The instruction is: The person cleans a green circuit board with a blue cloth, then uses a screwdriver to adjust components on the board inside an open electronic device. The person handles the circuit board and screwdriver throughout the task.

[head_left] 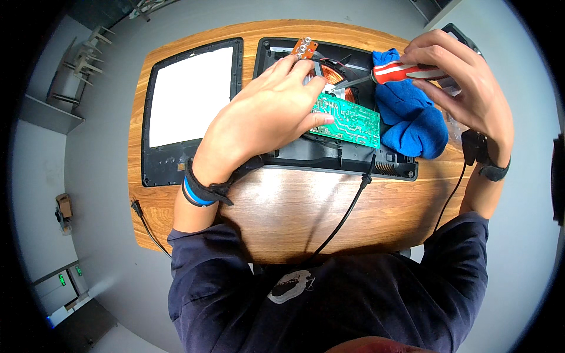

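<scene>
Person's body: dark navy long-sleeved shirt (329,306) at the lower edge, closest to the camera, both forearms reaching up over the table.
Table: rounded wooden table top (306,212), with a thin black power cable (344,217) running over its near edge.
Left part of table: flat black rectangular cover panel with a white glass middle (188,106), lying near the left edge.
Left hand: left hand (265,115) with a black and blue wrist strap, fingers spread, resting on the green printed circuit board (353,120), thumb touching its near edge.
Middle: open black plastic cooker housing (341,156) with a copper coil (335,79) inside; the board lies tilted in it.
Far edge: small orange button board (305,47).
Right part: crumpled blue cloth (412,112) on the housing.
Right hand: right hand (465,76), closed around the red and white handled screwdriver (391,73), tip pointing left toward the coil.
</scene>
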A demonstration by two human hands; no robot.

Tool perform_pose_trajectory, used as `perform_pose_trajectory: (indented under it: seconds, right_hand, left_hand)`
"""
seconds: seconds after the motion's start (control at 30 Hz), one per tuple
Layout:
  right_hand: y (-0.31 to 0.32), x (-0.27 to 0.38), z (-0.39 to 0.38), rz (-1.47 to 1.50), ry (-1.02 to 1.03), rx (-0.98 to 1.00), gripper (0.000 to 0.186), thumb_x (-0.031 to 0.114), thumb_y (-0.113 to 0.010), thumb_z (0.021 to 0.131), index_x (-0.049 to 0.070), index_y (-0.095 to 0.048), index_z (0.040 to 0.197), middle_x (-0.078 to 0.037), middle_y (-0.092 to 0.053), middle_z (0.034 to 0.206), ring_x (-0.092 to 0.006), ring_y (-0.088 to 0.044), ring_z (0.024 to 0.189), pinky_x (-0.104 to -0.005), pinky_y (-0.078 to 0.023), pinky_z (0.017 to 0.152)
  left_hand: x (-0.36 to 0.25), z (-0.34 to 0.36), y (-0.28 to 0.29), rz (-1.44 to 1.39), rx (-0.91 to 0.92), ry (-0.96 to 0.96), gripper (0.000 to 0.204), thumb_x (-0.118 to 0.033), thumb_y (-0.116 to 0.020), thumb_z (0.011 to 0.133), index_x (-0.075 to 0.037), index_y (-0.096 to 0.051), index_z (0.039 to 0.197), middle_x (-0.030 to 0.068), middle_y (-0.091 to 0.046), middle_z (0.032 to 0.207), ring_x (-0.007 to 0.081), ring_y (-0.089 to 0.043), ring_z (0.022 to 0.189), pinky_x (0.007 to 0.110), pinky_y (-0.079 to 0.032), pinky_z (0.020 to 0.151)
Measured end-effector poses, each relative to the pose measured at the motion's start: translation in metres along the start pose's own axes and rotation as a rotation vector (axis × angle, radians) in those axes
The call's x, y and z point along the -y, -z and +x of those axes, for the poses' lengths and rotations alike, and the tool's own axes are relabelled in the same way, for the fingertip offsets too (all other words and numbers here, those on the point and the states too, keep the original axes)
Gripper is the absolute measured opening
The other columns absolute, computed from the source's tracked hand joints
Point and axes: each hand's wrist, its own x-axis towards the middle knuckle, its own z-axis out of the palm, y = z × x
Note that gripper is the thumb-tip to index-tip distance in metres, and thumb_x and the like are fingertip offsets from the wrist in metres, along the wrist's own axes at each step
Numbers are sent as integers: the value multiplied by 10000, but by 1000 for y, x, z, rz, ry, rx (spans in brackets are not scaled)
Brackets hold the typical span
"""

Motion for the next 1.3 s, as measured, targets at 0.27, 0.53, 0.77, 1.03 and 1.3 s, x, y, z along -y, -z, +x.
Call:
perform_pose_trajectory:
  seconds: [0.27,0.53,0.77,1.03,1.3]
  right_hand:
    - [-2,10,-1,5,6,-27,406,-20,-857,916,30,-774,1310,-146,-749,1310,-322,-794,1151,-428,-729,940]
    - [-1,15,2,-42,57,-60,407,-12,-867,906,31,-779,1301,-147,-758,1301,-318,-796,1154,-433,-729,945]
    - [-2,20,3,-14,42,-76,423,-36,-872,896,21,-774,1304,-163,-756,1296,-323,-801,1156,-435,-734,943]
    - [-2,25,6,-24,60,-85,430,-58,-877,869,3,-769,1281,-169,-752,1277,-338,-795,1124,-427,-720,917]
    - [-3,22,5,-65,96,-80,444,-25,-890,863,26,-784,1291,-164,-758,1284,-338,-788,1128,-433,-696,915]
  left_hand:
    - [-3,7,3,63,-50,52,387,-255,-874,967,-7,-772,1246,177,-740,1356,388,-695,1306,488,-573,1099]
    - [-4,8,3,71,-141,69,358,-232,-904,916,-33,-780,1186,157,-749,1343,372,-705,1283,488,-578,1077]
    - [-2,8,-1,94,-182,63,315,-215,-899,916,-29,-775,1138,139,-743,1295,363,-711,1244,484,-583,1054]
    - [-3,9,0,76,-183,58,235,-188,-880,924,-30,-759,1049,120,-740,1235,348,-715,1201,477,-585,1010]
    - [-5,10,2,87,-165,70,193,-170,-845,949,-26,-766,1052,119,-744,1241,346,-716,1197,471,-578,1008]
